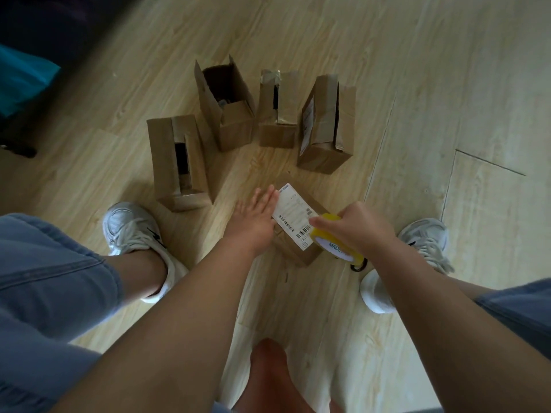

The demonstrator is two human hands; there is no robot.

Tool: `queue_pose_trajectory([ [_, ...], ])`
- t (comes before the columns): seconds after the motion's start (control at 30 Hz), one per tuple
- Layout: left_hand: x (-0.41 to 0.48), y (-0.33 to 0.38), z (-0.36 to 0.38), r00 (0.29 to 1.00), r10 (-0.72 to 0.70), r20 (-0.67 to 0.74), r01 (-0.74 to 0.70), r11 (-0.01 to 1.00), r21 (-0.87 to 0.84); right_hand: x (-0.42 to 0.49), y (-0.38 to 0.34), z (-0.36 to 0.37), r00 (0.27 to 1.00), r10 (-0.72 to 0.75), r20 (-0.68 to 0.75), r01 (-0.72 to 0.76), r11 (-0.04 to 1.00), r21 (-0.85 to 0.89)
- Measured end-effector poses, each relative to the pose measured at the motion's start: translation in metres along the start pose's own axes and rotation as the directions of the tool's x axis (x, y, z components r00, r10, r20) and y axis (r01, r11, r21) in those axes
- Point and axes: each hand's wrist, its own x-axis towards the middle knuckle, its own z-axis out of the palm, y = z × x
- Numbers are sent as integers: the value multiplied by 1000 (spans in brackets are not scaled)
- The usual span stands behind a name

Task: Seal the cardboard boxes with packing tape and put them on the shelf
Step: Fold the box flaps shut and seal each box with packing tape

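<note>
- The box [293, 251] lies on the floor [447, 84] between the person's shoes [131, 228], label [293, 213] face up, close in front of the crouched body.
- The left hand [253, 217] rests flat on the box's left edge, fingers straight and gripping nothing. It probably steadies the box so it won't slide.
- The right hand [360, 225] grips the yellow tape [337, 245] at the box's near right corner, fingers curled round the roll. This looks like the start of a strip; whether any tape has stuck yet can't be told.
- Four more boxes [176, 162] stand in an arc just beyond, flaps up or gaping, seemingly queued within reach.
- The floor is pale wood-look planking, smooth and flat.
- Dark furniture [44, 31] and something teal [21, 79] sit at the upper left. No shelf is in view.
</note>
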Motion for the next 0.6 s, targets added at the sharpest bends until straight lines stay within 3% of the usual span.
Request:
queue_pose_trajectory([
  [0.13,9,-2,-6,998,-57,-3,57,995,78,3,-7,-7,1000,-10,24,7,994,112],
  [0.33,32,-18,-40,993,-121,-3,121,991,62,9,-22,-23,985,-149,92,124,964,234],
  [0.6,36,-24,-41,994,-107,3,106,994,7,18,-1,-13,997,-61,-37,63,996,59],
])
